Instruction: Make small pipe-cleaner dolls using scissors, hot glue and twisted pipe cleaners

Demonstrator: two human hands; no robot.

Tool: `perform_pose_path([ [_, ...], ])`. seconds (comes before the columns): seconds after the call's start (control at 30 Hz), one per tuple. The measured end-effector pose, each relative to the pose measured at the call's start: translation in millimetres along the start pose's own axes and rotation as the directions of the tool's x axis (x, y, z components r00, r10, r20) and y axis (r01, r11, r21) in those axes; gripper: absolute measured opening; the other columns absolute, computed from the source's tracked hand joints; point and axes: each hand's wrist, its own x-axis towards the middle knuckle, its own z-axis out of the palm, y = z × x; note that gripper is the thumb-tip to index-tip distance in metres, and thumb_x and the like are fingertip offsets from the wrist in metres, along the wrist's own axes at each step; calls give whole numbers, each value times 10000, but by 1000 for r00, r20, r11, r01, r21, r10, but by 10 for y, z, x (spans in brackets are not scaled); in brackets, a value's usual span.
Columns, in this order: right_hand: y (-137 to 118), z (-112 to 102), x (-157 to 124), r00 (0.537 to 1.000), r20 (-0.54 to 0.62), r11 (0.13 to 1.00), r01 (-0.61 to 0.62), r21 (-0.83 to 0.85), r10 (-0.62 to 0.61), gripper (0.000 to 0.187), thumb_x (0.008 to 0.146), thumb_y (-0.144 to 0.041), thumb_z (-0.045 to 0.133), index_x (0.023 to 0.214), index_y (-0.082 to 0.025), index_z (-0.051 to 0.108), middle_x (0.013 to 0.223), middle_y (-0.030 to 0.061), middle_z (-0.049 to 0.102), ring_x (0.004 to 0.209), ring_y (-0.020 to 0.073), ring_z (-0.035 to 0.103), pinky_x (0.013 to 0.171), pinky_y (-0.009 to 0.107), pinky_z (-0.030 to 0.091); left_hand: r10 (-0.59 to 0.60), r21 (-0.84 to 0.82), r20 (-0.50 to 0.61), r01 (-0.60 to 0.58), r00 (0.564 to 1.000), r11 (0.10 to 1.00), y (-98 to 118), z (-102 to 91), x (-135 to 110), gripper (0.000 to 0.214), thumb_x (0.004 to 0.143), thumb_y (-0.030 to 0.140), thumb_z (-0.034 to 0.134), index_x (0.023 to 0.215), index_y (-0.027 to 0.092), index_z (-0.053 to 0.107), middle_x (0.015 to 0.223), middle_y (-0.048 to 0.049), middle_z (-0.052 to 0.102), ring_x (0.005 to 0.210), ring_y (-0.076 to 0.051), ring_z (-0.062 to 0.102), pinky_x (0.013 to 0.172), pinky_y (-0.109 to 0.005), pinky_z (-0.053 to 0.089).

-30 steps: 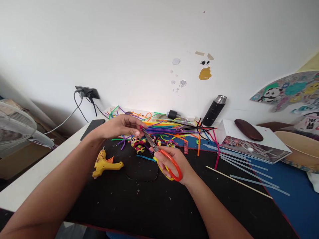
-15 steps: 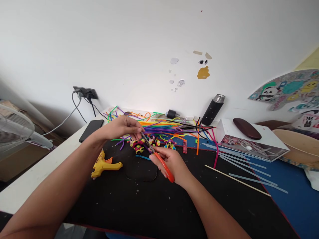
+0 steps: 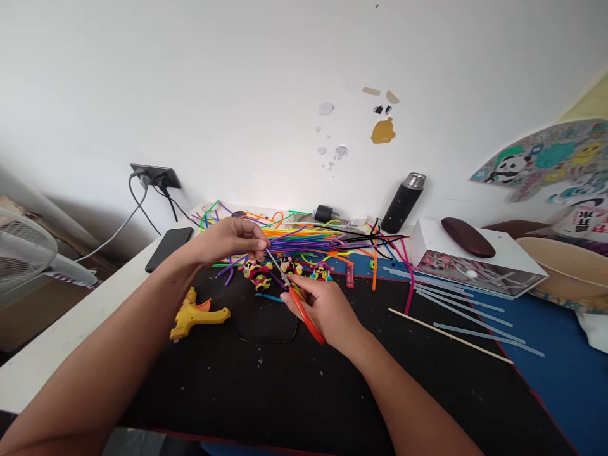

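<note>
My right hand (image 3: 325,310) grips orange-handled scissors (image 3: 306,318), their metal blades pointing up and left. At the blade tips my left hand (image 3: 237,240) is closed in a pinch; whatever lies between its fingers is too small to make out. Behind the blades, small figures of coloured fuzzy stems stand on the black mat: a pink and yellow one (image 3: 258,273), another partly behind the scissors (image 3: 287,265), and a yellow and blue one (image 3: 322,272). A short blue fuzzy piece (image 3: 268,297) lies just below them.
A yellow glue gun (image 3: 197,316) lies left on the mat, by a phone (image 3: 170,248). Colourful pipe cleaners (image 3: 308,239) spread along the back. Right are a thermos (image 3: 403,202), white box (image 3: 475,253), clear glue sticks (image 3: 475,310) and a wooden stick (image 3: 449,335).
The view has shifted slightly. Both hands remain close together with the scissors between them, and the blades look a little more apart from the pinching fingers' tips.
</note>
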Motion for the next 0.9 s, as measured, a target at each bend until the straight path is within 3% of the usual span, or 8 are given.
perform_pose_path([
  [0.2,-91,-8,-15,967,192,890,-232,392,167,457,878,-587,766,1088,-181,751,641,-34,582,405,96,472,397,225,343,-5,20,0,5,1000,1000,31,-11,-12,244,888,415,744,804,187,731,743,-52,785,681,-166,717,658,-278,572],
  [0.37,-113,-50,4,958,248,833,-251,494,142,427,870,-571,778,955,-159,708,630,-41,602,366,70,473,360,196,329,-10,71,-8,10,1000,997,88,-9,-28,231,898,404,741,828,184,732,759,-46,790,672,-157,716,637,-260,566],
  [0.47,-103,-83,0,957,265,793,-251,556,117,419,887,-546,772,1004,-147,724,637,-40,615,359,62,472,358,189,318,2,72,-24,0,1000,997,105,-34,-38,265,892,440,739,818,186,733,727,-38,774,637,-156,703,615,-260,564],
  [0.57,-122,-121,-24,940,313,768,-297,567,132,483,903,-561,755,1134,-137,737,639,-33,635,359,59,469,357,182,309,-9,87,-254,32,967,996,95,-146,-66,257,838,431,803,791,186,741,676,-23,748,622,-158,689,613,-255,566],
  [0.63,-147,-133,-41,926,344,757,-333,562,152,556,897,-595,749,1208,-135,729,628,-35,633,354,59,460,353,179,292,-35,0,-470,40,882,999,78,-251,-94,241,794,392,853,764,179,745,658,-21,735,621,-154,683,615,-243,568],
  [0.7,-167,-128,-47,926,341,739,-345,579,165,598,887,-623,748,1223,-128,731,620,-37,621,350,57,451,352,180,281,-81,-173,-563,-22,823,985,60,-330,-113,256,751,373,896,741,168,743,674,-29,740,627,-151,690,629,-238,583],
  [0.77,-165,-114,-40,937,305,719,-331,611,172,597,891,-623,746,1218,-124,737,620,-38,610,347,51,440,352,180,273,-116,-318,-551,-79,827,945,50,-342,-109,272,697,349,942,768,159,760,715,-43,761,647,-157,712,650,-243,602],
  [0.9,-88,-102,-1,964,194,711,-266,651,183,556,931,-590,725,1238,-127,734,628,-42,601,335,36,403,348,180,251,-98,-450,-428,-117,899,885,68,-185,-39,307,604,271,995,792,143,788,786,-73,790,673,-160,732,655,-246,617],
])
